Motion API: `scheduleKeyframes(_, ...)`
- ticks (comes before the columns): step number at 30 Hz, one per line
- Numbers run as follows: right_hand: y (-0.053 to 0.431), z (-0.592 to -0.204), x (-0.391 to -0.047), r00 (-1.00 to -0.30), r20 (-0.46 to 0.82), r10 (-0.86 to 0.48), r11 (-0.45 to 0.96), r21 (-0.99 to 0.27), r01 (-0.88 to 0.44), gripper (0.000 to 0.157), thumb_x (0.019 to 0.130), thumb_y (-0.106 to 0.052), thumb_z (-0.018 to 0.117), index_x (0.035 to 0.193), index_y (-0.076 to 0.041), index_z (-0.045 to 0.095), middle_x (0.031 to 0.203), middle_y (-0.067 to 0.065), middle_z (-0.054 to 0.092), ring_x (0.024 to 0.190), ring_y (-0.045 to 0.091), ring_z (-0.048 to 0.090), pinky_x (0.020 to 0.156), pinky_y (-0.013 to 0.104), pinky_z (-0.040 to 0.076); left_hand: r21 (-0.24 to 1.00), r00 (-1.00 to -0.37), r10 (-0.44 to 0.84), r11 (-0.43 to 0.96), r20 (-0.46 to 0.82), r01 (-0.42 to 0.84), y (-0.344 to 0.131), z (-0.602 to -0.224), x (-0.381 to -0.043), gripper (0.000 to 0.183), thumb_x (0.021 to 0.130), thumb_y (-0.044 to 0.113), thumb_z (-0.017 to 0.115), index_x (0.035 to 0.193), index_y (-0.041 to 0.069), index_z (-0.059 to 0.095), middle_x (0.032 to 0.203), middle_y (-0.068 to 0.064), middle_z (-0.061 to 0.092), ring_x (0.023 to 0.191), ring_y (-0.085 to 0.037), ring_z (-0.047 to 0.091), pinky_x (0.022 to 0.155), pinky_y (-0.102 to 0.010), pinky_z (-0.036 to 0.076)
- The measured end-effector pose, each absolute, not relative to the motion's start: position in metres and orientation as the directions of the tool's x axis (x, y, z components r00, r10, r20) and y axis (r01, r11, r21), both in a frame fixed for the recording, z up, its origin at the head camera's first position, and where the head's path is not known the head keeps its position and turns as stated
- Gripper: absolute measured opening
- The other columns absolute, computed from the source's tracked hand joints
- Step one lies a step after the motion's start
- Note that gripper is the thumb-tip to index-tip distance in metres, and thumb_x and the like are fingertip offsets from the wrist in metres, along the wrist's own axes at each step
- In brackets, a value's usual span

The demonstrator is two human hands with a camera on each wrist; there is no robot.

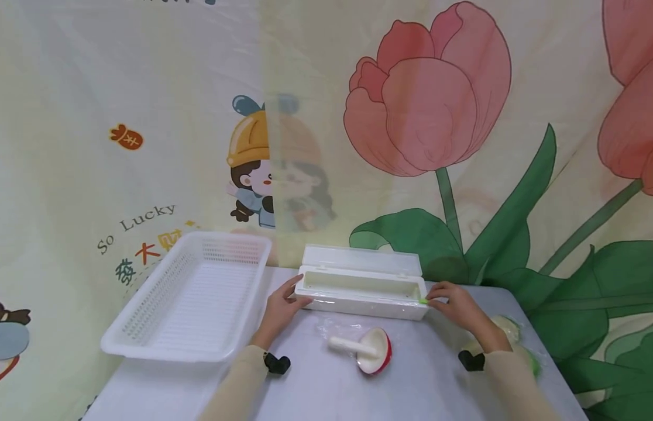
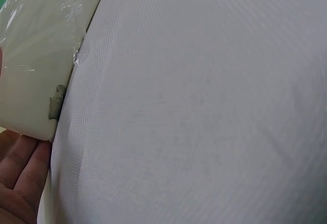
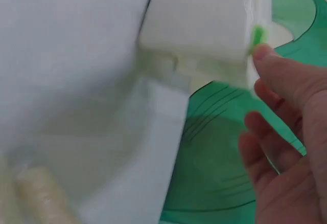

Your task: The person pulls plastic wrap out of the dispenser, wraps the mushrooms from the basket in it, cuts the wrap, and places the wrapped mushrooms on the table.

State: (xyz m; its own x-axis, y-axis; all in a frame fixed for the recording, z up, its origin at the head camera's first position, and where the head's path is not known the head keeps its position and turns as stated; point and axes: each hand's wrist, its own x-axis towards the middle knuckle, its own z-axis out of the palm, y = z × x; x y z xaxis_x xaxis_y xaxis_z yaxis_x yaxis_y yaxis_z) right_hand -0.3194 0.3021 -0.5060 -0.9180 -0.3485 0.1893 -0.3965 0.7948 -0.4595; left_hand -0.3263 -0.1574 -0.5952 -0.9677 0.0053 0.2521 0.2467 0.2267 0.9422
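A long white cling film dispenser [image 1: 360, 305] stands on the table with its lid [image 1: 362, 259] raised at the back and its trough uncovered. Clear film [image 2: 38, 35] lies over its front. My left hand [image 1: 280, 307] grips the left end, thumb at the front and fingers round the corner. At the right end, a small green slider [image 3: 257, 36] sits by the edge. The thumb of my right hand [image 1: 455, 304] presses on that slider, with the index finger behind the end and the other fingers bent loosely below.
On the left stands a white slatted plastic basket [image 1: 116, 342]. A white-handled piece with a round, red-rimmed head [image 1: 376, 351] lies in clear film before the dispenser. Wrapped pale and green items [image 1: 508, 328] lie beside my right forearm. A printed cloth [image 1: 305, 47] hangs behind the table.
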Motion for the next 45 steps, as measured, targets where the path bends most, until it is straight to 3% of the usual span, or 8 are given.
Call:
scheduleKeyframes(8,0.329,-0.533,-0.304,-0.953,0.167,-0.254,0.785,-0.539,-0.304,0.016,0.093,-0.007,0.074,0.106,0.001,0.078,0.108,0.017,0.076,0.103,0.038,0.070,0.082,0.043,0.061,0.940,-0.970,-0.015,0.253,0.241,0.229,-0.159,-0.593,-0.324,0.071,0.083,0.023,0.087,0.147,0.021,0.057,0.139,-0.024,0.062,0.103,-0.030,0.075,0.077,-0.025,0.060)
scheduleKeyframes(12,0.328,-0.539,-0.297,-0.968,0.152,-0.199,0.769,-0.588,-0.250,0.019,0.095,-0.009,0.072,0.111,0.001,0.076,0.109,0.016,0.075,0.102,0.035,0.070,0.083,0.044,0.061,0.926,-0.971,-0.004,0.303,0.237,0.225,-0.156,-0.589,-0.321,0.072,0.087,0.022,0.084,0.151,0.020,0.053,0.141,-0.025,0.061,0.106,-0.034,0.074,0.083,-0.027,0.060)
scheduleKeyframes(20,0.310,-0.540,-0.281,-0.977,0.128,-0.171,0.765,-0.607,-0.214,0.021,0.095,-0.013,0.073,0.114,-0.004,0.075,0.110,0.010,0.076,0.103,0.030,0.071,0.084,0.041,0.061,0.819,-0.974,0.079,0.530,0.211,0.220,-0.149,-0.570,-0.294,0.079,0.095,0.021,0.074,0.159,0.006,0.030,0.148,-0.033,0.050,0.126,-0.049,0.060,0.100,-0.054,0.054)
scheduleKeyframes(27,0.287,-0.549,-0.267,-0.984,0.121,-0.131,0.707,-0.684,-0.178,0.023,0.094,-0.014,0.076,0.115,-0.007,0.074,0.109,0.007,0.076,0.102,0.025,0.071,0.083,0.033,0.061,0.724,-0.952,0.054,0.636,0.303,0.266,-0.141,-0.555,-0.265,0.062,0.091,0.013,0.077,0.145,-0.001,0.050,0.147,-0.025,0.054,0.138,-0.045,0.050,0.113,-0.058,0.041)
scheduleKeyframes(35,0.253,-0.564,-0.244,-0.984,0.170,-0.058,0.593,-0.787,-0.171,0.023,0.089,-0.011,0.080,0.112,-0.007,0.076,0.106,0.006,0.077,0.098,0.017,0.072,0.079,0.023,0.059,0.734,-0.933,-0.095,0.647,0.346,0.206,-0.124,-0.550,-0.233,0.046,0.088,0.012,0.079,0.130,0.004,0.065,0.140,-0.024,0.057,0.133,-0.043,0.054,0.107,-0.059,0.047)
scheduleKeyframes(41,0.229,-0.572,-0.223,-0.993,0.116,0.011,0.513,-0.853,-0.094,0.024,0.089,-0.012,0.080,0.112,-0.009,0.076,0.109,0.004,0.077,0.100,0.013,0.071,0.081,0.023,0.059,0.675,-0.891,-0.007,0.655,0.455,0.339,-0.106,-0.560,-0.216,0.041,0.082,0.007,0.082,0.121,0.007,0.070,0.121,-0.012,0.068,0.115,-0.033,0.064,0.097,-0.049,0.052)
scheduleKeyframes(45,0.218,-0.575,-0.212,-0.985,0.174,0.020,0.442,-0.885,-0.148,0.026,0.088,-0.001,0.078,0.114,-0.007,0.075,0.113,0.007,0.076,0.103,0.014,0.072,0.082,0.023,0.060,0.650,-0.867,0.017,0.655,0.499,0.386,-0.095,-0.564,-0.210,0.043,0.079,0.005,0.083,0.119,0.012,0.071,0.113,-0.005,0.069,0.103,-0.026,0.062,0.087,-0.043,0.052)
